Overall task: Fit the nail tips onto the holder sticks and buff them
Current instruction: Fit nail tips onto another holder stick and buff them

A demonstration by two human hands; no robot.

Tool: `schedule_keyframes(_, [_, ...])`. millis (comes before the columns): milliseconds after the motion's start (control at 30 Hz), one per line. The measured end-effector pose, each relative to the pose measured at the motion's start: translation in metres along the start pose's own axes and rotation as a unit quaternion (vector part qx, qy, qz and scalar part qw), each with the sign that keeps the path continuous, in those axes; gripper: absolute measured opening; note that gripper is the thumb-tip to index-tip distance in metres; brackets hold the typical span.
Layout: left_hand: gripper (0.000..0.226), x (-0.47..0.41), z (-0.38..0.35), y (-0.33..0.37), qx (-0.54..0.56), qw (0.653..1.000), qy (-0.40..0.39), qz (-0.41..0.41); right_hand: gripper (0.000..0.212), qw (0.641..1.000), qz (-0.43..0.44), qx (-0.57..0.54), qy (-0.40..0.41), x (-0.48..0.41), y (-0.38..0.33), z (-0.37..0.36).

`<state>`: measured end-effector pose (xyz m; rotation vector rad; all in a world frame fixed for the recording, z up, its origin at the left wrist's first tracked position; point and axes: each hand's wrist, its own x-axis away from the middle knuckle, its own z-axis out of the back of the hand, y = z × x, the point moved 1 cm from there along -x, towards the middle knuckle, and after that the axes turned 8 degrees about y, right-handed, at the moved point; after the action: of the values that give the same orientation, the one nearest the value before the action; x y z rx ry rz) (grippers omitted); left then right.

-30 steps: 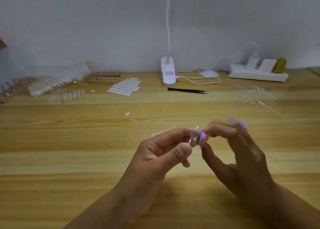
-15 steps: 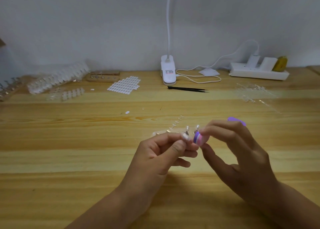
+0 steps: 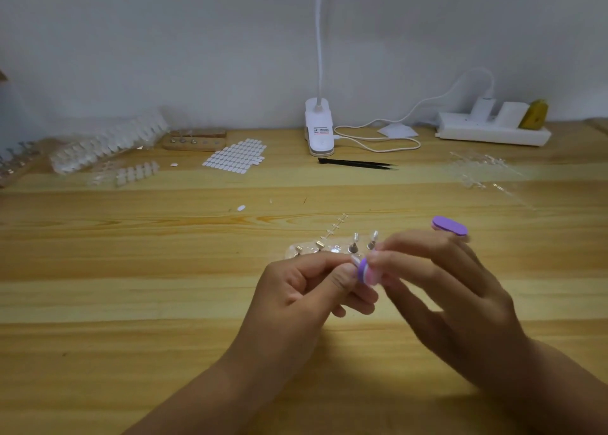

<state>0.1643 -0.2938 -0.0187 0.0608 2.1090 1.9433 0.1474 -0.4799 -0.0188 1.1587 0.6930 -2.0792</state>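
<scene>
Left hand (image 3: 309, 286) pinching half-hidden nail tip (image 3: 355, 259), right hand (image 3: 444, 289) gripping rounded purple-pink buffer (image 3: 366, 271), holder sticks (image 3: 354, 244) at 12 o'clock.

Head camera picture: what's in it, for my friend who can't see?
Two hands work over a wooden table: the left hand pinches a small nail tip and the right hand holds a purple buffer against it. A spare buffer, tweezers and a lamp sit farther back.

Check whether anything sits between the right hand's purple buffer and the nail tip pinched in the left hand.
Nothing visible. The small purple-and-pink foam buffer block in the right hand appears to touch the clear nail tip that the left hand pinches.
</scene>
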Motion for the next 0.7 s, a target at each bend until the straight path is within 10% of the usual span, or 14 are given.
schedule_keyframes(700, [0.021, 0.000, 0.001, 0.001, 0.011, 1.000, -0.015, -0.002, 0.019, 1.000, -0.012, 0.004, 0.007, -0.002, 0.003, 0.003])
